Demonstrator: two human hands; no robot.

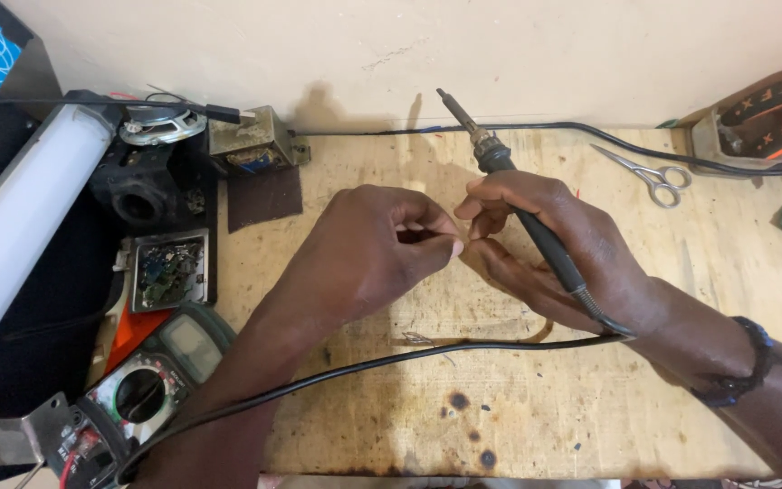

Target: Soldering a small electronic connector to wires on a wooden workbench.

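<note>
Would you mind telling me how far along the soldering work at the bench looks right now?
Done: nothing joined that shows, though the burn-marked wooden bench is set out with a multimeter and scissors. In hand: the right hand grips the soldering iron with its tip raised off the work, while the left hand pinches something too small to make out. Left: the iron has not yet touched it.

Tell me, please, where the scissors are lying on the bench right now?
The scissors lie at the upper right of the wooden bench, beside the black cable, beyond the right hand.
</note>
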